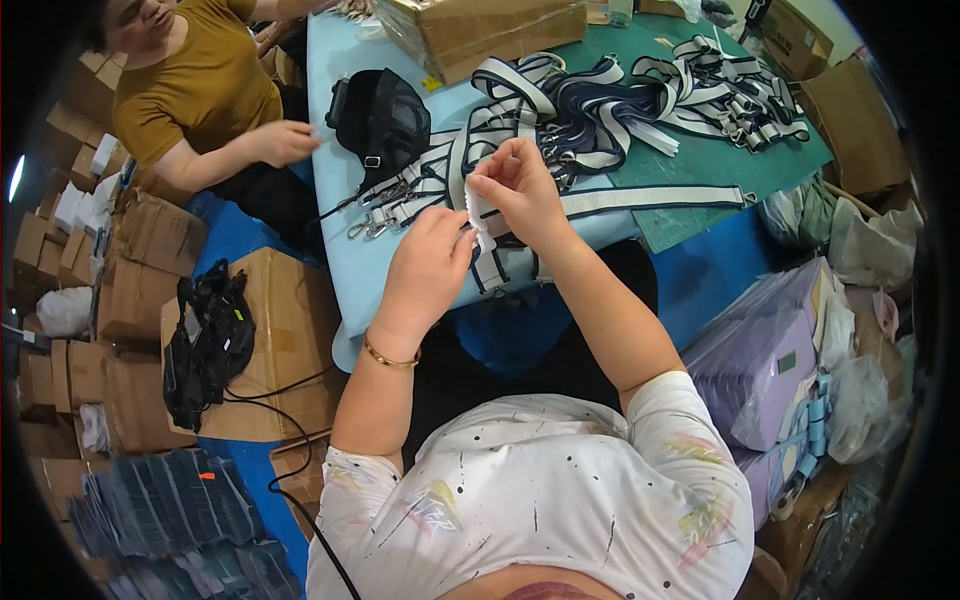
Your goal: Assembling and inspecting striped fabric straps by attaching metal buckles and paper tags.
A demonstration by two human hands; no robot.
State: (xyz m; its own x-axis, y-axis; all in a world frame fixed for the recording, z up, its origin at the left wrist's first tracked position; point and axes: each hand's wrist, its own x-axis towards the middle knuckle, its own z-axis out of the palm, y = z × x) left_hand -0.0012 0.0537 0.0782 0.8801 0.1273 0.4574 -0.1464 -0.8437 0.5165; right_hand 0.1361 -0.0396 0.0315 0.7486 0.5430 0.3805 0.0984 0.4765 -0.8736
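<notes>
Between my two hands, over the near edge of the table, is a small narrow white strip (483, 236). My left hand (430, 258) pinches its lower part with thumb and fingers. Higher up, my right hand (520, 195) is closed on the strip's upper end. What the strip is made of is too small to tell. Beneath and beyond my hands lies a pile of white webbing straps (600, 115) with dark blue edges and metal clips. One strap (660, 198) stretches out to the right, past my right wrist.
A black mesh item (385, 125) with a buckle lies left of the straps. Behind stands a cardboard box (480, 35). At the table's left, a co-worker (190, 95) holds a hand near its edge. Stacked purple pieces (745, 350) are at right; black straps (210, 345) top a box at left.
</notes>
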